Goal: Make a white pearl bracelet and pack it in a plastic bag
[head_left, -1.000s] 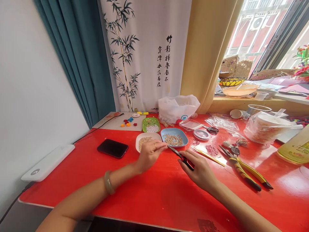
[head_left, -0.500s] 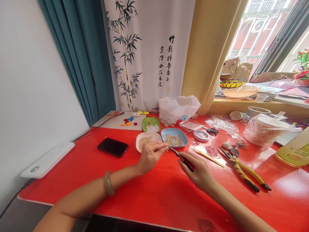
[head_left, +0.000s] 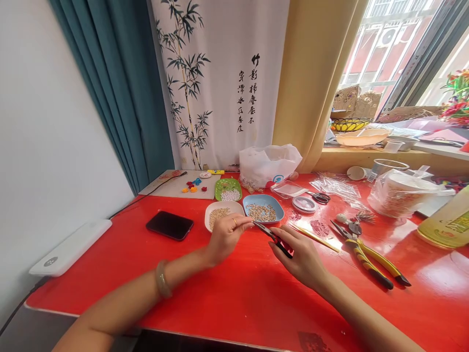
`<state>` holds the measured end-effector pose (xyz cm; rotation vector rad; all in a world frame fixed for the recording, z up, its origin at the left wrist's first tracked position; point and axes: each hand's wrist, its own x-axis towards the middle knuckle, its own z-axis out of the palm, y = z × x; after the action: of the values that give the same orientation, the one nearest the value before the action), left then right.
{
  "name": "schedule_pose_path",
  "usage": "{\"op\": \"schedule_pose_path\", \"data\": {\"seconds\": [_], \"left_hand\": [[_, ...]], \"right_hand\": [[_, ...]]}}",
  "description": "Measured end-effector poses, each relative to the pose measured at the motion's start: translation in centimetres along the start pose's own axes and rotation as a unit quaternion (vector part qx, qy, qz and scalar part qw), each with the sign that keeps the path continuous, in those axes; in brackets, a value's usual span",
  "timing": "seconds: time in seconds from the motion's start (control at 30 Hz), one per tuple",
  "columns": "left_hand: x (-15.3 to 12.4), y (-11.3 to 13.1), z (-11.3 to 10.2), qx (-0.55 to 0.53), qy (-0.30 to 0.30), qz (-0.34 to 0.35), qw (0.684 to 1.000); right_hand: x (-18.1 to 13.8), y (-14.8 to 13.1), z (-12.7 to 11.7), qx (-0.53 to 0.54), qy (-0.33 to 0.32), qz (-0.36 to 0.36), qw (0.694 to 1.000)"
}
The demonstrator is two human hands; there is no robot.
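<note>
My right hand (head_left: 298,252) is wrapped round small needle-nose pliers (head_left: 270,233) with dark handles, their jaws pointing up and left. The tip of the jaws meets the fingertips of my left hand (head_left: 227,235), which are pinched together. Whatever sits in that pinch is too small to make out. Just behind the left hand is a white dish (head_left: 208,215) of gold beads, partly hidden by it. A blue dish (head_left: 281,211) with more gold-coloured pieces stands behind the pliers. Beyond them, a green dish (head_left: 220,183) holds pearly white beads.
A black phone (head_left: 169,225) lies on the left of the red table. To the right are gold tweezers (head_left: 317,238), larger yellow-and-black pliers (head_left: 370,256), scissors (head_left: 319,197) and a round clear container (head_left: 304,204). A white plastic bag (head_left: 269,164) stands at the back.
The whole view has shifted slightly. Both hands keep nearly the same pose, with the plier tip at the left fingertips; the pliers look slightly turned.
</note>
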<state>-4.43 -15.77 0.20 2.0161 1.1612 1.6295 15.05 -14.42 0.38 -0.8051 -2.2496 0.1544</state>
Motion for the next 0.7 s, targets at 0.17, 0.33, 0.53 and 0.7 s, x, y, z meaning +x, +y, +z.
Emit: {"op": "schedule_pose_path", "data": {"seconds": [0.17, 0.33, 0.53, 0.7], "left_hand": [[0.0, 0.3, -0.1, 0.005, -0.001, -0.016, 1.0], [0.1, 1.1, -0.3, 0.007, -0.01, -0.033, 0.999], [0.1, 1.4, -0.1, -0.032, 0.004, -0.086, 0.996], [-0.1, 1.2, 0.3, -0.069, 0.016, -0.137, 0.988]], "right_hand": [[0.0, 0.2, 0.0, -0.011, 0.003, -0.011, 1.0], [-0.1, 0.4, 0.2, -0.015, 0.011, -0.03, 0.999], [0.0, 0.1, 0.2, -0.019, 0.021, -0.014, 0.999], [-0.1, 0.4, 0.6, -0.086, 0.039, -0.033, 0.995]]}}
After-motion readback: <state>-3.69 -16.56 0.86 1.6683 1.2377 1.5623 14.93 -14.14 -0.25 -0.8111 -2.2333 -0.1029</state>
